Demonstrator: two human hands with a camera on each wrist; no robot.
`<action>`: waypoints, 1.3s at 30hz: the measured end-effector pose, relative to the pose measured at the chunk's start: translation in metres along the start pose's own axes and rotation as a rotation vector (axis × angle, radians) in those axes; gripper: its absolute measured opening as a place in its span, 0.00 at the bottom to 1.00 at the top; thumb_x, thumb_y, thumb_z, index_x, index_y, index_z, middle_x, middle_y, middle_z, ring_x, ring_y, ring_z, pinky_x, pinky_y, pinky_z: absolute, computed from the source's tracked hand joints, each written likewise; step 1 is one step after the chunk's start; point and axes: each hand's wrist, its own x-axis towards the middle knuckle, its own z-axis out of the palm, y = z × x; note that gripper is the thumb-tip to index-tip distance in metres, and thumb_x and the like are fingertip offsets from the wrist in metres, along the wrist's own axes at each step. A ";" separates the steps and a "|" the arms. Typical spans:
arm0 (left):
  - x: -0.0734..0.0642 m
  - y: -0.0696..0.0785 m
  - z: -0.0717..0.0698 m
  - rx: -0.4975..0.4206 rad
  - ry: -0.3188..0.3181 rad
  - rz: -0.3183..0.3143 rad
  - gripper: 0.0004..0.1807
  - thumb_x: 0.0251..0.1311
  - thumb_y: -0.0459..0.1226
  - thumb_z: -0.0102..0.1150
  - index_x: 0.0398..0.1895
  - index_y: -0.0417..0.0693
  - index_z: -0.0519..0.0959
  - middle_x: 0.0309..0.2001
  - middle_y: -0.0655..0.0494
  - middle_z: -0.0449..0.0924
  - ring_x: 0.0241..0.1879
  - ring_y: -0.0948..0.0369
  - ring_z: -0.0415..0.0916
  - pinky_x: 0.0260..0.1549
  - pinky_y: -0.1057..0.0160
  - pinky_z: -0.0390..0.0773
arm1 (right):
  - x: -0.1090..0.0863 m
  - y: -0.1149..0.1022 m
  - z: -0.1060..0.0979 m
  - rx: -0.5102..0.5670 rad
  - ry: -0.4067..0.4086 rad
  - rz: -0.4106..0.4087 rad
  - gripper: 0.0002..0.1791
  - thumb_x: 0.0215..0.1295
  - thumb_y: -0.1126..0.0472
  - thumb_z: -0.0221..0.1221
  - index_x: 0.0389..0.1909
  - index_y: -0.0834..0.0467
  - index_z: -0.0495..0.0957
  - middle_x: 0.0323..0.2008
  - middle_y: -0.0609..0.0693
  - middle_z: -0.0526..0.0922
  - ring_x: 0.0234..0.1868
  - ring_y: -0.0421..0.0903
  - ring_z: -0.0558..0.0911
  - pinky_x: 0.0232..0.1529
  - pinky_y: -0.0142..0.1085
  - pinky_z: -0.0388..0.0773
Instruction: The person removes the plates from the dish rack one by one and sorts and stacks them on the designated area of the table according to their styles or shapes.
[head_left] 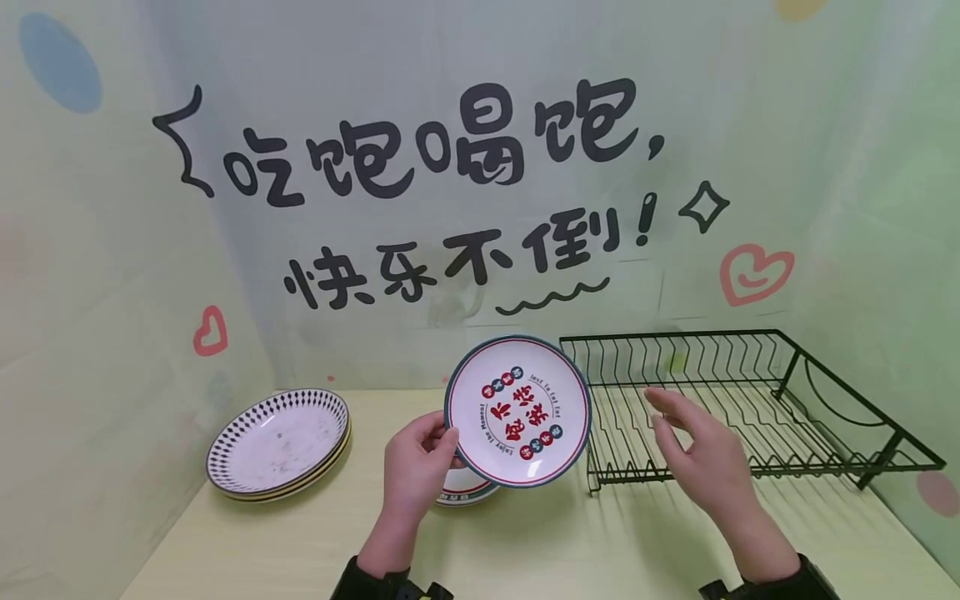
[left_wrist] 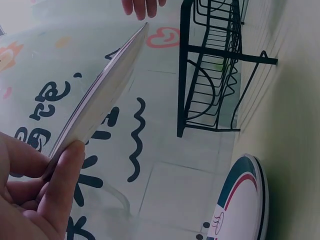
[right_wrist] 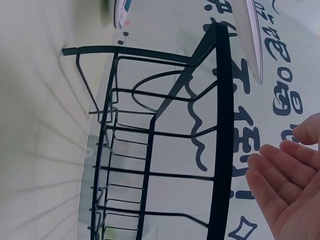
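Observation:
A round white plate (head_left: 487,454) with a dark rim and red lettering in its middle is held up above the table. My left hand (head_left: 422,460) pinches its left edge between thumb and fingers; the left wrist view has this plate (left_wrist: 102,90) nearly edge-on. To the right, apart from the plate, my right hand (head_left: 708,458) hovers in front of the black wire rack (head_left: 675,383), holding nothing. In the right wrist view the fingers (right_wrist: 280,175) are loosely extended beside the rack. Another plate (head_left: 467,497) on the table is partly hidden behind the held plate and left hand.
A stack of white plates (head_left: 277,442) with a dark patterned rim stands at the table's left. The wire rack takes up the right side. Behind the table (head_left: 555,550) rises a backdrop (head_left: 465,50) with large dark lettering.

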 end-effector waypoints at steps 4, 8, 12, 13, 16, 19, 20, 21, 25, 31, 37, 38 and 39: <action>0.002 -0.003 -0.003 0.008 0.006 -0.011 0.12 0.64 0.27 0.61 0.50 0.35 0.82 0.31 0.49 0.80 0.27 0.56 0.78 0.27 0.63 0.85 | -0.004 0.004 -0.002 -0.025 -0.003 -0.005 0.21 0.61 0.72 0.61 0.56 0.59 0.80 0.52 0.52 0.85 0.43 0.53 0.85 0.37 0.16 0.71; 0.003 -0.007 -0.008 0.022 0.018 -0.023 0.13 0.64 0.27 0.60 0.50 0.34 0.82 0.30 0.48 0.79 0.26 0.57 0.78 0.26 0.64 0.84 | -0.009 0.007 -0.005 -0.037 0.003 -0.019 0.23 0.59 0.72 0.62 0.56 0.58 0.80 0.52 0.50 0.85 0.43 0.52 0.85 0.47 0.16 0.68; 0.005 -0.014 -0.012 0.040 0.024 -0.049 0.13 0.64 0.28 0.60 0.51 0.33 0.81 0.31 0.48 0.79 0.26 0.57 0.79 0.27 0.65 0.84 | -0.013 0.007 -0.007 -0.049 0.009 -0.020 0.24 0.58 0.72 0.63 0.57 0.57 0.80 0.52 0.49 0.85 0.43 0.52 0.85 0.46 0.18 0.70; 0.005 -0.015 -0.013 0.045 0.027 -0.058 0.13 0.64 0.28 0.60 0.51 0.33 0.81 0.31 0.48 0.79 0.26 0.57 0.79 0.27 0.65 0.84 | -0.014 0.007 -0.008 -0.055 0.008 -0.018 0.24 0.58 0.72 0.63 0.57 0.57 0.80 0.52 0.49 0.85 0.44 0.53 0.85 0.46 0.19 0.71; 0.007 -0.021 -0.015 0.049 0.034 -0.084 0.13 0.64 0.28 0.59 0.51 0.32 0.81 0.31 0.47 0.79 0.26 0.57 0.79 0.27 0.65 0.84 | -0.018 0.007 -0.010 -0.081 -0.003 -0.004 0.23 0.58 0.71 0.63 0.56 0.57 0.80 0.51 0.50 0.85 0.45 0.53 0.84 0.44 0.24 0.73; 0.009 -0.026 -0.017 0.059 0.036 -0.101 0.13 0.65 0.28 0.59 0.51 0.31 0.81 0.31 0.47 0.80 0.25 0.58 0.80 0.26 0.65 0.84 | -0.022 0.009 -0.013 -0.106 -0.012 0.004 0.23 0.57 0.71 0.64 0.56 0.58 0.80 0.51 0.51 0.85 0.45 0.53 0.83 0.42 0.29 0.74; 0.010 -0.027 -0.018 0.061 0.036 -0.105 0.13 0.65 0.28 0.59 0.51 0.31 0.80 0.31 0.47 0.80 0.24 0.58 0.80 0.27 0.64 0.84 | -0.023 0.009 -0.014 -0.111 -0.015 0.009 0.23 0.57 0.71 0.63 0.56 0.58 0.80 0.51 0.51 0.84 0.46 0.53 0.83 0.42 0.29 0.74; 0.010 -0.029 -0.019 0.065 0.035 -0.109 0.13 0.65 0.28 0.59 0.51 0.31 0.80 0.31 0.46 0.80 0.24 0.58 0.80 0.27 0.62 0.85 | -0.025 0.010 -0.015 -0.118 -0.014 0.010 0.24 0.57 0.71 0.63 0.57 0.57 0.80 0.51 0.52 0.84 0.46 0.52 0.82 0.42 0.30 0.74; 0.011 -0.033 -0.021 0.083 0.029 -0.124 0.14 0.65 0.28 0.58 0.51 0.30 0.80 0.32 0.46 0.80 0.24 0.58 0.80 0.29 0.55 0.85 | -0.029 0.011 -0.018 -0.128 -0.019 0.010 0.25 0.58 0.71 0.63 0.58 0.57 0.79 0.52 0.53 0.84 0.47 0.52 0.81 0.43 0.33 0.74; 0.012 -0.043 -0.024 0.111 0.023 -0.168 0.15 0.65 0.29 0.58 0.53 0.28 0.79 0.33 0.46 0.80 0.25 0.59 0.80 0.27 0.58 0.84 | -0.033 0.013 -0.020 -0.129 -0.028 -0.004 0.25 0.57 0.71 0.63 0.58 0.57 0.79 0.52 0.53 0.84 0.46 0.53 0.81 0.44 0.33 0.73; 0.014 -0.054 -0.027 0.141 0.018 -0.194 0.15 0.65 0.29 0.57 0.51 0.28 0.79 0.33 0.46 0.80 0.24 0.60 0.79 0.23 0.64 0.80 | -0.038 0.016 -0.024 -0.128 -0.028 -0.004 0.26 0.57 0.71 0.64 0.59 0.57 0.79 0.53 0.53 0.84 0.50 0.49 0.80 0.47 0.24 0.70; 0.014 -0.055 -0.028 0.140 0.018 -0.198 0.15 0.64 0.29 0.57 0.51 0.28 0.79 0.33 0.46 0.80 0.24 0.60 0.79 0.22 0.64 0.79 | -0.039 0.017 -0.025 -0.126 -0.025 -0.003 0.26 0.57 0.71 0.64 0.59 0.56 0.79 0.53 0.53 0.84 0.52 0.45 0.80 0.47 0.22 0.69; 0.015 -0.057 -0.029 0.136 0.015 -0.201 0.15 0.64 0.29 0.57 0.51 0.27 0.78 0.33 0.45 0.80 0.24 0.60 0.79 0.23 0.64 0.80 | -0.040 0.017 -0.025 -0.124 -0.021 -0.004 0.27 0.56 0.71 0.64 0.59 0.56 0.79 0.53 0.52 0.84 0.53 0.41 0.79 0.46 0.21 0.69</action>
